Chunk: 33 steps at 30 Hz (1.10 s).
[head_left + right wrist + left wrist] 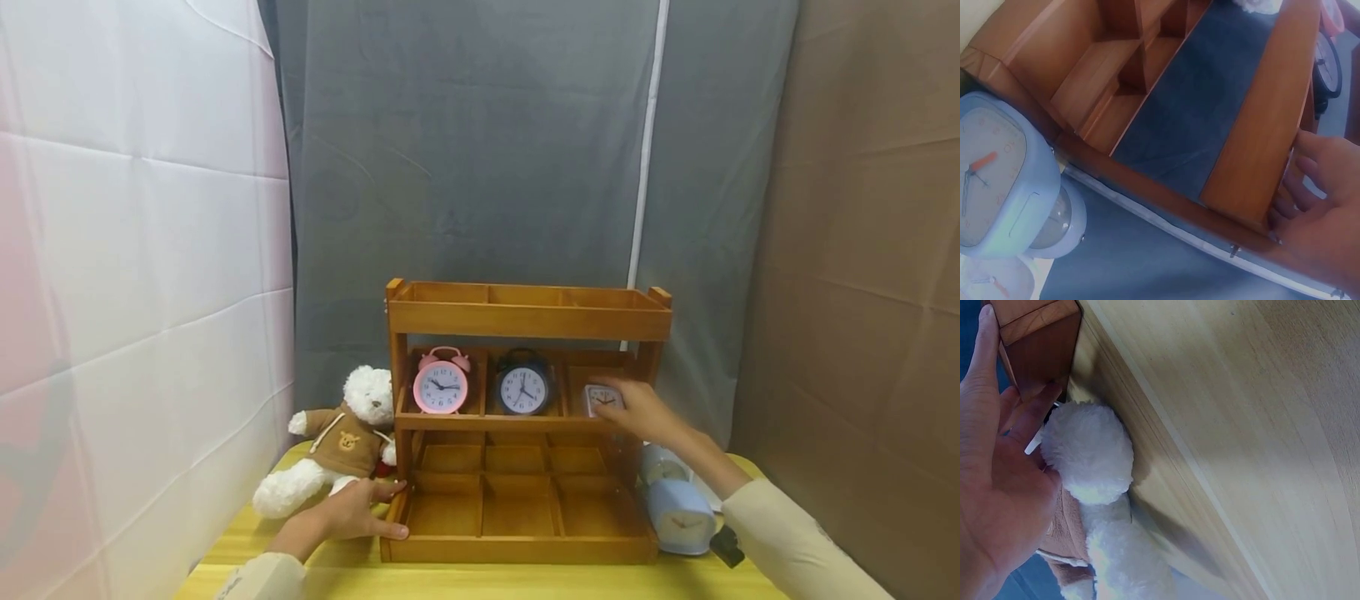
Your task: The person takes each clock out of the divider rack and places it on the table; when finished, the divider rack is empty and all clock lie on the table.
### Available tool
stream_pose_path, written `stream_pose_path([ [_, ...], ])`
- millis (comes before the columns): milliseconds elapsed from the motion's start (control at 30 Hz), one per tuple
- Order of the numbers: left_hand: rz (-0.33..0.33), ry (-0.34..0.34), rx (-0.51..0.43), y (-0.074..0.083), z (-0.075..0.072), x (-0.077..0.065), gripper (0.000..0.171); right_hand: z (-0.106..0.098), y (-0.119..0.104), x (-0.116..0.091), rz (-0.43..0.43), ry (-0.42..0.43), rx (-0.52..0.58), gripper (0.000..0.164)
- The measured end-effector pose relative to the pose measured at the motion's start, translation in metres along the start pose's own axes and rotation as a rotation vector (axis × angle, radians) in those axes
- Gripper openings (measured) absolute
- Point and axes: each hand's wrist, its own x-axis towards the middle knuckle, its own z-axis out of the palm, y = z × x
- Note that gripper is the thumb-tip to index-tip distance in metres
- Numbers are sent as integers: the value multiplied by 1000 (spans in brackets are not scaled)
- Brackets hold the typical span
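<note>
In the head view, a wooden rack [528,321] with divided tiers stands on the yellow table. My left hand [347,510] grips its lower left side, thumb and fingers on the side panel [1044,350]. At the right compartment of the middle tier, my right hand [636,408] holds a small white square alarm clock [603,400]. That clock is mostly hidden behind the fingers in the right wrist view, where the hand [1325,200] reaches past the rack's board. A pink twin-bell alarm clock [441,387] and a black one [523,392] sit left of it.
A white teddy bear [348,437] in a brown hoodie sits against the rack's left side, close to my left hand. Blue alarm clocks [681,517] stand on the table to the right, below my right forearm. Grey curtain [480,167] hangs behind.
</note>
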Motion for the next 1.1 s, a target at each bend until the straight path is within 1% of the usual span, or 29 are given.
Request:
stream_pose_path([
  [133, -1, -1, 3, -1, 0, 0, 82, 0, 1, 0, -70, 50, -36, 47],
  [200, 6, 5, 9, -2, 1, 1, 81, 0, 1, 0, -120, 78, -57, 46],
  [300, 6, 10, 10, -3, 1, 1, 81, -1, 2, 0, -168, 108, -67, 44],
  [367, 6, 8, 7, -4, 1, 1, 81, -2, 3, -1, -174, 115, -64, 42],
  [533, 10, -6, -4, -5, 1, 2, 80, -4, 3, -6, -141, 103, -26, 41],
  [600, 13, -7, -4, -5, 1, 1, 80, -5, 3, -7, -146, 107, -17, 39],
  [767, 15, -6, 4, -5, 1, 1, 79, -11, 3, -8, -209, 178, -47, 37],
  [900, 15, 5, 17, -5, 1, 1, 80, -20, -1, -7, -247, 237, -82, 39],
  [967, 15, 8, 17, -5, 1, 0, 80, -26, -3, -9, -253, 248, -90, 40],
  [1100, 18, 4, -9, -4, 2, 0, 80, -36, -7, -16, -234, 239, -85, 42],
])
